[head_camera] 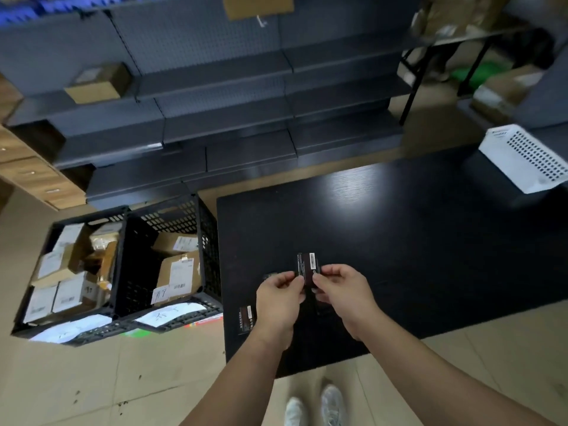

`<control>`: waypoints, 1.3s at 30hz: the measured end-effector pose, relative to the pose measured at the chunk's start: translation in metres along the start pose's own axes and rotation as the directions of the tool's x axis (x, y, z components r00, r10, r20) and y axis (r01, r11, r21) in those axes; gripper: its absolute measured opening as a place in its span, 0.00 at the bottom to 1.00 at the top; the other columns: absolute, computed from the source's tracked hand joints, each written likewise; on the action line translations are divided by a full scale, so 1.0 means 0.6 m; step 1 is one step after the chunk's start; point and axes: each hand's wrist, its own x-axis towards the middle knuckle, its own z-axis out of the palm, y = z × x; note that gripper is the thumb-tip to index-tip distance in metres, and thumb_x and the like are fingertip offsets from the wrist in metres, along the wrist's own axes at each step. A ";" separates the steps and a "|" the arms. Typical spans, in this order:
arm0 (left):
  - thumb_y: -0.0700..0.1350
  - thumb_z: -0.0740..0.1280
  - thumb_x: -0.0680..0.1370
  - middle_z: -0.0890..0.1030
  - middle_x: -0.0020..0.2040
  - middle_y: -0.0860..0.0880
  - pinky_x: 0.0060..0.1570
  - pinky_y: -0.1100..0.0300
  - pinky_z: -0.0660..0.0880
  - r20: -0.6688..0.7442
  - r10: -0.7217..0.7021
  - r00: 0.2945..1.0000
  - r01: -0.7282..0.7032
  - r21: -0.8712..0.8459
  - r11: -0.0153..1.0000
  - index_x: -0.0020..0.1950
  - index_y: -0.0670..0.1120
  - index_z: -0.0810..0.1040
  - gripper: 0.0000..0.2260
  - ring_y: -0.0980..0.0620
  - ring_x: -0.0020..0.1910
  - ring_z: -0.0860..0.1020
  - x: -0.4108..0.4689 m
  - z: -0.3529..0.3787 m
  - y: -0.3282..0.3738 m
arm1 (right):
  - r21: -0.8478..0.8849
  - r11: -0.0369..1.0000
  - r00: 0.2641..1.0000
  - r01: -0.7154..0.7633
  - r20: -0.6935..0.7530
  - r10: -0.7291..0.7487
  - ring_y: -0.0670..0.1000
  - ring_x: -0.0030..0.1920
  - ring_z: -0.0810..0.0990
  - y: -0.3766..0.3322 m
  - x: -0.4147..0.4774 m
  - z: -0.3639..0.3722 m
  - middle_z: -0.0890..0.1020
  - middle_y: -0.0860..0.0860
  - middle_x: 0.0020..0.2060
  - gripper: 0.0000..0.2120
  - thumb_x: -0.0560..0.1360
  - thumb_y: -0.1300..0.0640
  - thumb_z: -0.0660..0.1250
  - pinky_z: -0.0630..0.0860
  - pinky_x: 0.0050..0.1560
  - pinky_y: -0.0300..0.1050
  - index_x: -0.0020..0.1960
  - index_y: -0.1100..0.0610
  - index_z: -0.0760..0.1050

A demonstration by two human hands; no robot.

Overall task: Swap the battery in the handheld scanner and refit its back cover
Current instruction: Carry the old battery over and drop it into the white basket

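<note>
A flat black battery (308, 267) with a white barcode label stands upright over the black table (399, 241). My left hand (278, 302) pinches its left edge and my right hand (345, 292) pinches its right edge. Below it, between my palms, is a dark shape (310, 302); I cannot tell whether it is the scanner body. A second labelled battery (246, 319) lies flat on the table left of my left wrist. A small dark part (270, 275) lies just beyond my left fingers, too dim to name.
Two black crates (172, 259) full of cardboard parcels stand on the floor against the table's left side. A white perforated basket (525, 158) sits at the table's far right corner. Dark shelving (215, 118) runs behind the table. My shoes (316, 407) show below the near edge.
</note>
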 end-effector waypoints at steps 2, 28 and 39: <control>0.37 0.70 0.78 0.86 0.49 0.45 0.53 0.53 0.83 0.061 0.024 0.998 -0.026 0.021 0.999 0.57 0.42 0.82 0.08 0.50 0.47 0.86 -0.009 0.023 0.012 | 0.076 0.997 0.999 0.010 -0.053 -0.006 0.49 0.45 0.87 -0.008 -0.011 -0.022 0.87 0.51 0.46 0.10 0.75 0.62 0.72 0.84 0.51 0.51 0.55 0.54 0.79; 0.37 0.69 0.77 0.88 0.43 0.49 0.43 0.62 0.82 0.689 0.080 0.720 -0.377 0.292 0.879 0.52 0.46 0.84 0.07 0.57 0.38 0.86 -0.267 0.557 -0.052 | 0.507 0.787 0.748 0.351 -0.658 0.090 0.52 0.38 0.85 0.022 -0.153 -0.571 0.86 0.61 0.46 0.09 0.76 0.67 0.70 0.82 0.38 0.39 0.56 0.64 0.77; 0.41 0.70 0.76 0.88 0.43 0.51 0.52 0.51 0.83 0.699 0.051 0.713 -0.362 0.305 0.881 0.51 0.49 0.84 0.07 0.52 0.43 0.87 -0.350 0.866 -0.116 | 0.460 0.821 0.736 0.338 -0.673 0.074 0.50 0.33 0.86 0.014 -0.127 -0.896 0.87 0.56 0.39 0.07 0.75 0.66 0.71 0.81 0.38 0.42 0.53 0.63 0.78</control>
